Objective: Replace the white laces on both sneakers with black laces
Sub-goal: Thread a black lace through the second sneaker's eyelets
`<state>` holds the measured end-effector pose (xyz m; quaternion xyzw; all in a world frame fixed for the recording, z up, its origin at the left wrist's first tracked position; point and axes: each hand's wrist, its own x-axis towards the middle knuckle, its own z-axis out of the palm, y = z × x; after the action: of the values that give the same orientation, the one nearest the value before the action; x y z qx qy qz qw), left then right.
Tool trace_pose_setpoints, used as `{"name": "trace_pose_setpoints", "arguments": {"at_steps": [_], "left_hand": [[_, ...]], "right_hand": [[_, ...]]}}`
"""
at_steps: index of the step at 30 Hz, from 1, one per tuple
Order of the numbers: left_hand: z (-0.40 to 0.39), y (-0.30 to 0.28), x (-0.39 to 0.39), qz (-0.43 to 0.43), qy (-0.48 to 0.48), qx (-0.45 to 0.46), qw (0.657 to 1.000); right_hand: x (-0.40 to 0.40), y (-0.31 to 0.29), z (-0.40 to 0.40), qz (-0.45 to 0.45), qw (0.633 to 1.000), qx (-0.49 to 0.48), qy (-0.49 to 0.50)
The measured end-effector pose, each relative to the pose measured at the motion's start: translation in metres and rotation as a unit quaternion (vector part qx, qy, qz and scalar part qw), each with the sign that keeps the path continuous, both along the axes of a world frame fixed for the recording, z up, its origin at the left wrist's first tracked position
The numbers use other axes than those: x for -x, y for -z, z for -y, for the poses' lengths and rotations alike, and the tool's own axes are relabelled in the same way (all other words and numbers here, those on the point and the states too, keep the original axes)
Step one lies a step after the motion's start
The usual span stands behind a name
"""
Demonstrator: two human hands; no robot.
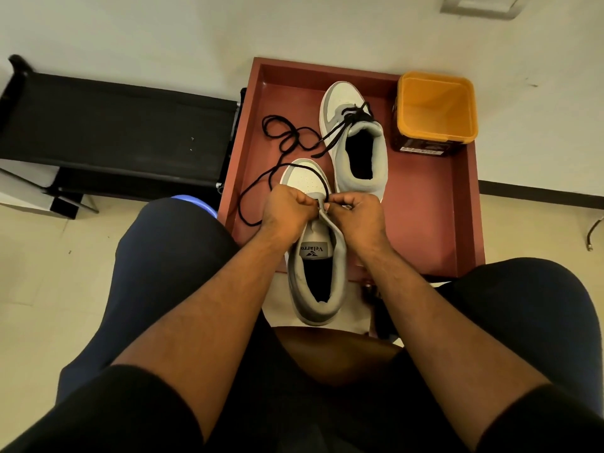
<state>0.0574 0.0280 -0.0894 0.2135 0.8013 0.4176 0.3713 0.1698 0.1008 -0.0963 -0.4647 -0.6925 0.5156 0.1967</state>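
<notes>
A seated person in dark trousers leans over a shallow reddish-brown wooden tray (464, 197) set on the pale floor, both bare forearms reaching forward. The left hand (287, 214) and the right hand (358, 217) meet over the near grey-and-white high-top sneaker (315, 282), which lies with its toe inside the tray and its heel hanging out over the tray's near edge, towards the person's lap. Both hands are curled, knuckles up, fingertips drawn in close together at the eyelet area just ahead of the sneaker's tongue; they appear to pinch the long black lace (284, 138) there, though the exact grip is hidden under the fingers. From the hands that lace runs across the white toe and out to the left, looping loosely over the tray floor. The printed insole label shows inside the sneaker's open collar. Further in, the second grey-and-white sneaker (353, 125) stands upright on the tray, toe pointing away, with a black lace (343, 124) crossing its eyelets and its loose ends trailing down to the left. At the tray's far right corner stands an open square yellow plastic tub (436, 106) with a dark label. To the left of the tray, on the floor, lies a black fabric-covered frame (114, 132).
</notes>
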Motion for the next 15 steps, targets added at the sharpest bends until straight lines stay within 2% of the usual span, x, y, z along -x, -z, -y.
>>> {"name": "trace_pose_setpoints", "arguments": {"at_steps": [2, 8, 11, 15], "left_hand": [[0.0, 0.001, 0.001, -0.006, 0.021, 0.0, 1.0], [0.0, 0.002, 0.001, -0.006, 0.05, -0.004, 0.999], [0.0, 0.002, 0.0, -0.015, 0.056, -0.004, 0.998], [0.0, -0.004, -0.003, -0.059, 0.097, 0.014, 0.993]], "right_hand": [[-0.001, -0.002, 0.001, 0.009, 1.0, -0.014, -0.027], [-0.012, -0.01, 0.003, -0.001, 0.997, 0.027, -0.076], [-0.019, -0.013, 0.004, 0.001, 0.99, 0.032, -0.14], [-0.03, -0.019, 0.008, 0.076, 0.978, 0.009, -0.193]]}}
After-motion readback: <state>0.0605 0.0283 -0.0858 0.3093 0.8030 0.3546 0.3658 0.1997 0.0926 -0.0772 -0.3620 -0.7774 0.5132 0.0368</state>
